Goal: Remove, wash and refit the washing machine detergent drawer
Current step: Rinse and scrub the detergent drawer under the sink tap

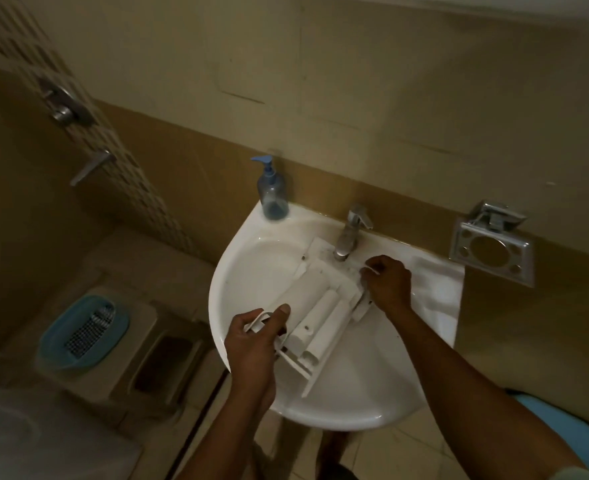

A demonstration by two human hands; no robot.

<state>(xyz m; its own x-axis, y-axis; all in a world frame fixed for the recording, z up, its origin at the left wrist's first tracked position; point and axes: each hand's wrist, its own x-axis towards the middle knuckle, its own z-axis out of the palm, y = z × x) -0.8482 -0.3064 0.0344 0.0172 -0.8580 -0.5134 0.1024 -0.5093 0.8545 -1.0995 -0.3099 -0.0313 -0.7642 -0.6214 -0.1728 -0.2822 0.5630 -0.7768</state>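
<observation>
Removal is plainly done, since the white wash basin [237, 271] against the tiled wall now holds the detergent drawer [320, 306], which lies underside up and aslant across the bowl, its far end just below the chrome tap [350, 230] and its front panel toward the near rim. Washing looks to be the step in hand, though no water can be seen running from the spout and the light is too dim to say whether the plastic is wet. Refitting is still to come, and no washing machine shows here. The left hand [255, 344] is closed over the drawer's near end, thumb laid on top, with a thin white piece caught in its fingers. The right hand [386, 282] is curled at the far corner beside the tap, pinching something small and white. A blue-capped pump bottle [272, 192] stands untouched on the basin's back ledge.
</observation>
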